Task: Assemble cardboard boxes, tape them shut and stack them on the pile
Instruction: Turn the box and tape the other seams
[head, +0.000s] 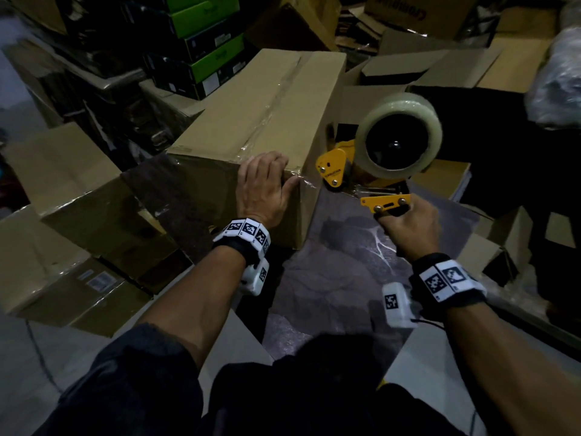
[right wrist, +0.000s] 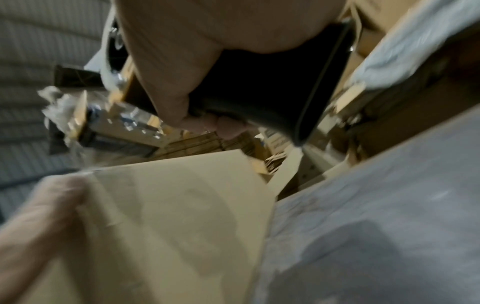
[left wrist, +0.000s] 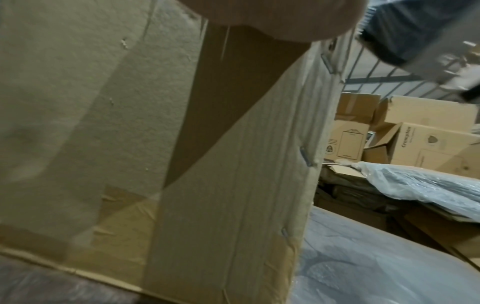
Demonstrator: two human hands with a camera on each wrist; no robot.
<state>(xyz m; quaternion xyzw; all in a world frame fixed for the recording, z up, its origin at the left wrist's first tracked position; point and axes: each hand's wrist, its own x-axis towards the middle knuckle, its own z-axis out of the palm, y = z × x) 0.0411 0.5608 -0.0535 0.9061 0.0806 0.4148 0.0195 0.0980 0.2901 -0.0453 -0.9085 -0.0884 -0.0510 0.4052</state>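
Note:
A long closed cardboard box [head: 251, 121] lies on a plastic-wrapped surface [head: 345, 262], with clear tape along its top seam and over its near end. My left hand [head: 264, 184] presses flat on the near top corner, fingers over the taped edge. To the right of the box, my right hand [head: 408, 225] grips the handle of a yellow tape dispenser [head: 339, 165] carrying a big roll of clear tape [head: 399, 133]. In the right wrist view my fingers [right wrist: 223, 125] curl round the dark handle [right wrist: 259, 92], and the box [right wrist: 168, 216] sits below. The left wrist view shows the box's side [left wrist: 207, 185].
Cardboard boxes [head: 72, 221] crowd the left. Green and black boxes [head: 204, 36] are stacked at the back. Open boxes and flaps [head: 440, 64] lie behind the dispenser, and a plastic-wrapped bundle [head: 556, 80] sits at the far right. More printed boxes [left wrist: 415, 144] stand beyond.

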